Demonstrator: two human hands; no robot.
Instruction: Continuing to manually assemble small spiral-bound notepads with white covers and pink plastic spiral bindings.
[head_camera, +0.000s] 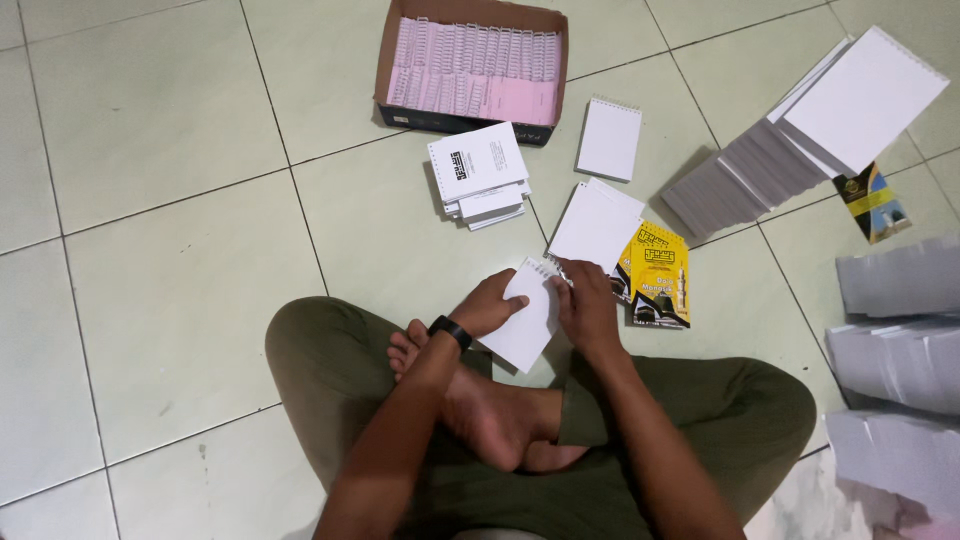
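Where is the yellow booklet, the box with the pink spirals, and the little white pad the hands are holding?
yellow booklet (660, 262): head view, middle of its cover.
cardboard box (385, 55): head view, its left wall.
white pad (527, 325): head view, blank face between both hands.

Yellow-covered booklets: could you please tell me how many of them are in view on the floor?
1. The yellow-covered booklet lies on the tiled floor, just beyond the right hand, partly under a white booklet. More could be hidden in the stacks.

A brown cardboard box (470, 62) with a dark front wall is sitting on the floor ahead of me, lying open and holding rows of pink-white wire binding coils (478, 68)
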